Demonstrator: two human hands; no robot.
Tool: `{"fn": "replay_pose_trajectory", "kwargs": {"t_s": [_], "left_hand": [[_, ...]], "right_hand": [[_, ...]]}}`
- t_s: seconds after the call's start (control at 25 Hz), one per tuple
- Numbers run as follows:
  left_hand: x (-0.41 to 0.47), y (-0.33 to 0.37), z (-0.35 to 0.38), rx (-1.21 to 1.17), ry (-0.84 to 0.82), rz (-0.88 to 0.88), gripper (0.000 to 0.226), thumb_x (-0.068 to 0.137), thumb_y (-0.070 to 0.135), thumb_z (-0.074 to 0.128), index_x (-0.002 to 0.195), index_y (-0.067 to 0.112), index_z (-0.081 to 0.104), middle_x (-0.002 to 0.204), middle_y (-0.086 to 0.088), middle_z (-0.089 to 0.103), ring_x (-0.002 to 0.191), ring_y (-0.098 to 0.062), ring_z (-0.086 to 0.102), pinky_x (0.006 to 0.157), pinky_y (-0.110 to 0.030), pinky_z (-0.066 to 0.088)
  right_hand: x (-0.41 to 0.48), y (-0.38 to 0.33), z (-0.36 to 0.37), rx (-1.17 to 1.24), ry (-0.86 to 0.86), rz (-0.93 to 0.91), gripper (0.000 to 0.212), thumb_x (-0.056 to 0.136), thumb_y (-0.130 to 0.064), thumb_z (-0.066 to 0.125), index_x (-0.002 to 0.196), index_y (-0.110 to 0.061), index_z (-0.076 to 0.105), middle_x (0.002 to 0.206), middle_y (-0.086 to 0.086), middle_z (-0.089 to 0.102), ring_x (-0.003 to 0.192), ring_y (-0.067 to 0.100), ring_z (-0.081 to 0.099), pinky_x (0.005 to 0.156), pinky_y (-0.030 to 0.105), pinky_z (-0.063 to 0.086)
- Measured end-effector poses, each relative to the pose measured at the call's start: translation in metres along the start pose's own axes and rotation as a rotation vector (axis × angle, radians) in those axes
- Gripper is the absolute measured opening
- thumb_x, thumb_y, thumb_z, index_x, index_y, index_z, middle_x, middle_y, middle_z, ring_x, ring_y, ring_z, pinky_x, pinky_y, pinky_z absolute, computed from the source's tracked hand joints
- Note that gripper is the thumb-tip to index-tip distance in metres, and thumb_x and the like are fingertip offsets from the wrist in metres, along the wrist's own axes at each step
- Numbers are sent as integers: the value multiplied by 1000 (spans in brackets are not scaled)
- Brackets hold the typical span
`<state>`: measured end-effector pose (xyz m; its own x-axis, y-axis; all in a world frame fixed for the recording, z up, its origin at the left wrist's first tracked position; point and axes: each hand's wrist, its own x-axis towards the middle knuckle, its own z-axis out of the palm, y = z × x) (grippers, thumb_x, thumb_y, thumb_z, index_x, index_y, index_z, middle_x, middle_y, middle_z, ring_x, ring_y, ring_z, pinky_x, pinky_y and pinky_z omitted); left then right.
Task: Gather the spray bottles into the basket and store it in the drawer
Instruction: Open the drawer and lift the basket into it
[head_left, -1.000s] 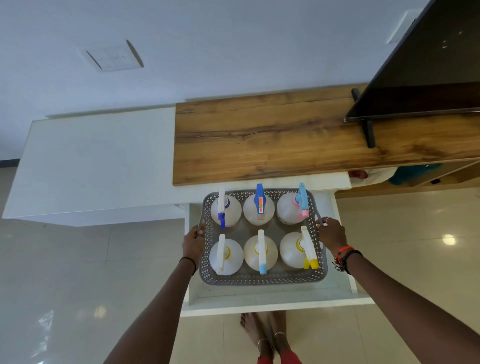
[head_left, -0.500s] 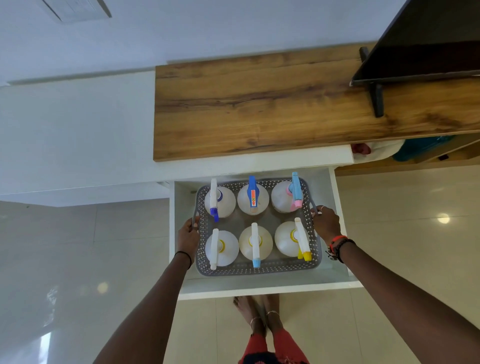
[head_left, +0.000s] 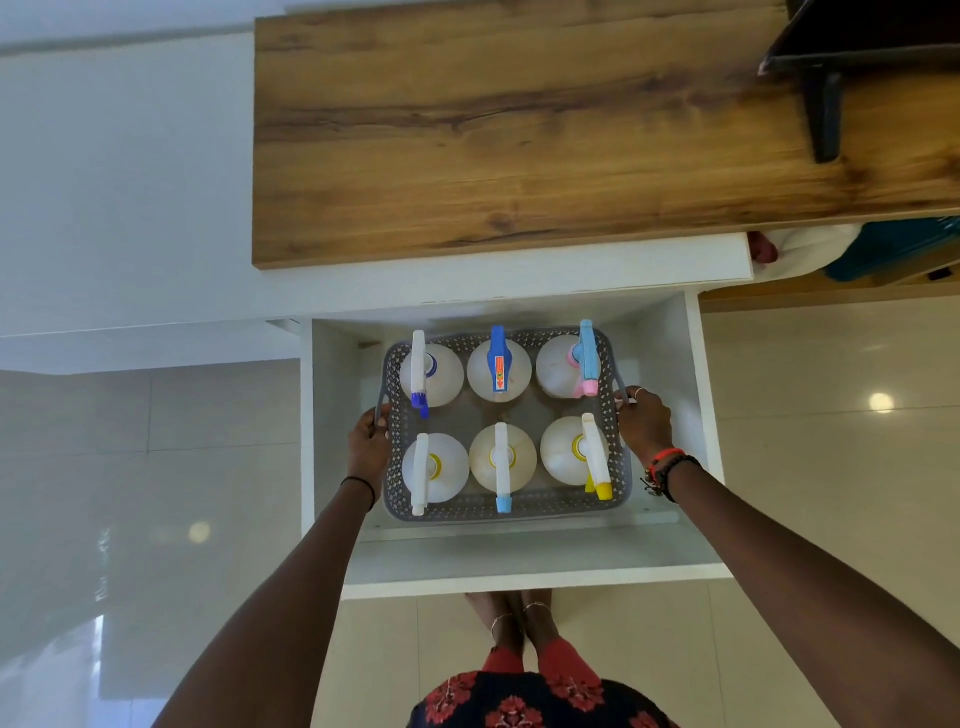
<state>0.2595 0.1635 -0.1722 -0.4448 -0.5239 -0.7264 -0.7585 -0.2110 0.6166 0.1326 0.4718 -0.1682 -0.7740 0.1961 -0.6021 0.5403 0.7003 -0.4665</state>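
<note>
Basket (head_left: 550, 508) holding six spray bottles (head_left: 511, 460) is down inside the open white drawer (head_left: 519, 569). My left grip (head_left: 369, 448) and right grip (head_left: 644, 423) clasp its side handles, below a wooden surface (head_left: 519, 130), over glossy tiled floor (head_left: 831, 441).

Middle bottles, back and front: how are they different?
The back middle bottle has a dark blue sprayer; the front middle bottle has a white one with a light blue tip. The back one carries an orange sticker; the front one has none. Both stand upright in the grey basket.
</note>
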Motion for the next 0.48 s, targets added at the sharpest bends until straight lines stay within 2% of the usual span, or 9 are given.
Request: {"fn": "replay_pose_trajectory", "kwargs": {"t_s": [0.2,0.28,0.48], "left_hand": [[31,-21,9,4,3,-2,28,99,8,43,122,3,60,108,-14,63,99,-24,57,98,-43,48],[41,-29,12,-6,8,-16,28,100,10,44,122,6,61,116,-18,65,101,-25,58,102,-47,48],[55,-49,18,4,16,-32,30,100,16,45,123,9,62,123,-19,65,117,-38,60,105,-52,47]], "right_hand": [[20,14,24,-1,3,0,30,92,-7,42,108,-1,67,111,22,68,105,38,60,90,38,48],[26,19,33,-4,11,-1,30,93,-9,42,107,0,66,110,22,68,105,38,60,90,38,47],[37,29,48,-17,32,2,31,95,-12,41,108,0,66,112,22,67,106,38,60,89,38,46]]}}
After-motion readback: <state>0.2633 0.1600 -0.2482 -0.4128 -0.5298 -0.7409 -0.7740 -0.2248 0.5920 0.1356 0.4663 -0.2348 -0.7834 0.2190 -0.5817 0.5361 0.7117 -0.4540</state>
